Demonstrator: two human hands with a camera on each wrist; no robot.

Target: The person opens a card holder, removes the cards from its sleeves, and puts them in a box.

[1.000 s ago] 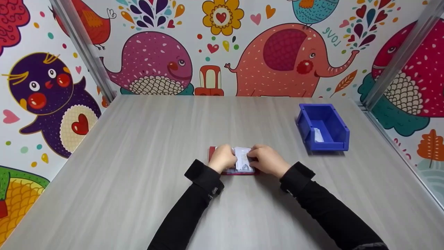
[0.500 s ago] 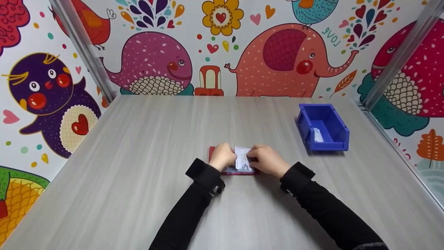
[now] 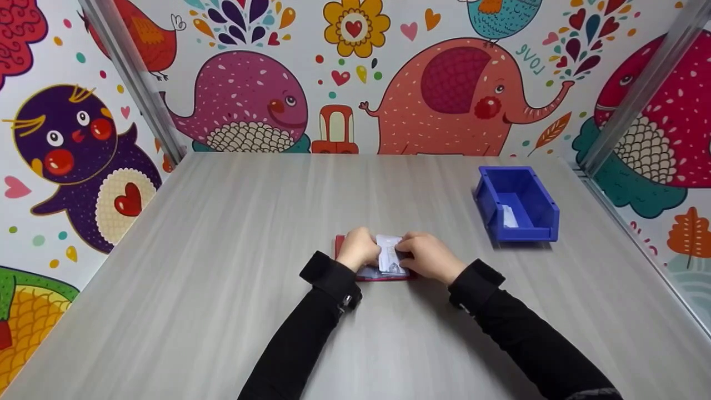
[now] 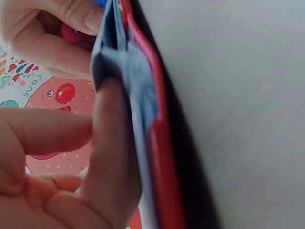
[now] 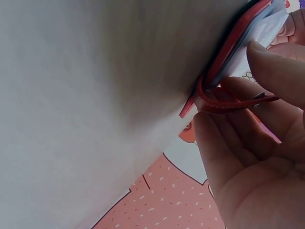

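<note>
A red card holder [image 3: 339, 243] with clear plastic sleeves lies spread at the middle of the table. On it a whitish card [image 3: 388, 254] with grey print shows between the hands. My left hand [image 3: 358, 248] is on the left part, its thumb and fingertip pinching the edge of a bluish sleeve [image 4: 138, 71], with the thumb right at the pocket's mouth. From the right side, my right hand [image 3: 430, 256] holds the holder: its thumb presses on the pale sleeves while the other fingers are curled under. A red strap [image 5: 228, 106] with a snap crosses those fingers.
A blue plastic bin [image 3: 530, 234] stands at the back right of the table, with a small white piece [image 3: 509, 216] inside. Walls printed with cartoon animals [image 3: 444, 105] rise behind and at the sides, joined by metal posts [image 3: 627, 94].
My left hand has shifted slightly up and to the right over the card holder. The right hand has stayed in place, and the holder has barely moved.
</note>
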